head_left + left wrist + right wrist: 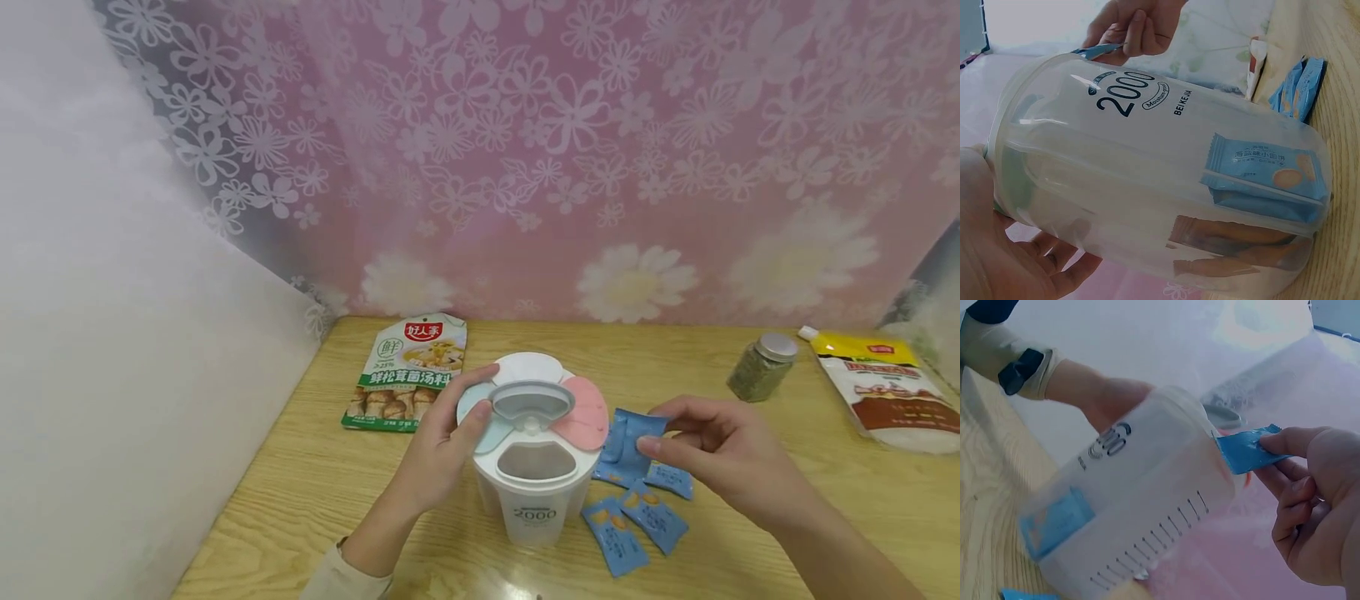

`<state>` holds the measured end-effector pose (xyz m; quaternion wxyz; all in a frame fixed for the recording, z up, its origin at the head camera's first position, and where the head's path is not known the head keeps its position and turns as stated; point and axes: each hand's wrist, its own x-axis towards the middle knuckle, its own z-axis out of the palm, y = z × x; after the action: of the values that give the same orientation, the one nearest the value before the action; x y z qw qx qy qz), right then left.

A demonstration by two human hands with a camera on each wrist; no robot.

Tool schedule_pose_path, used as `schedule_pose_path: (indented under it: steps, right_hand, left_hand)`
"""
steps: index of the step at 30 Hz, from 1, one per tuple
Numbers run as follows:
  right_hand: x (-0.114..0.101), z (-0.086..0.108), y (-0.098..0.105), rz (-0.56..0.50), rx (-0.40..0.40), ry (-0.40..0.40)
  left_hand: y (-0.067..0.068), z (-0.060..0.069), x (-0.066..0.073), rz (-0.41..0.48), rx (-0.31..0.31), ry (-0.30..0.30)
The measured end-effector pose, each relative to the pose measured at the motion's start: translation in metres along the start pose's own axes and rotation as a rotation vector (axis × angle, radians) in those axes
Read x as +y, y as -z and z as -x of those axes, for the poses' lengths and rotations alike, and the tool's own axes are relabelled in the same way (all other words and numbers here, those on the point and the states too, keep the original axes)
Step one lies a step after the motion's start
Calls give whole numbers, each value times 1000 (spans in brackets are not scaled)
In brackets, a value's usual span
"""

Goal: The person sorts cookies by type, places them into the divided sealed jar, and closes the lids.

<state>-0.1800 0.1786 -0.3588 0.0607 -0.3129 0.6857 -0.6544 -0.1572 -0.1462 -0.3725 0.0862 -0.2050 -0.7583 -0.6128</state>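
A translucent canister (534, 521) marked 2000 stands on the table. Its lid has white, pink (587, 414) and pale blue flaps; the front flap (534, 402) is raised above an uncovered opening (536, 462). My left hand (427, 462) grips the lid's left side. My right hand (738, 458) pinches a blue snack packet (1247, 449) between thumb and fingers, beside the canister's upper part. Through the wall, blue packets (1266, 175) and brown packets (1229, 236) show in separate compartments. Several more blue packets (615, 537) lie on the table to the right of the canister.
Behind my left hand lies a green-and-white soup seasoning pouch (405, 375). To the right stand a glass jar (761, 367) of dried herbs and a yellow-topped spouted pouch (888, 392). A pink floral curtain (525, 208) hangs behind the wooden table (300, 508).
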Motion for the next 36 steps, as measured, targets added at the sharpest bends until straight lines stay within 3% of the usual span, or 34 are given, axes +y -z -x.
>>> schedule_pose_path:
  steps: [5, 11, 20, 29, 36]
  right_hand:
    - [-6, -5, -15, -77, 35, 77]
    - [-21, -16, -34, -26, 119, 78]
    - [-34, -28, -61, 117, 9, 148]
    - [-34, -31, -66, 273, -2, 195]
    - [-26, -27, -54, 188, -37, 156]
  left_hand:
    - [-2, -1, 0, 3, -7, 0]
    - [-2, -1, 2, -11, 0, 2]
    - [-2, -2, 2, -12, -7, -9]
    - [-1, -1, 1, 3, 4, 18]
    - [0, 0, 2, 8, 11, 6]
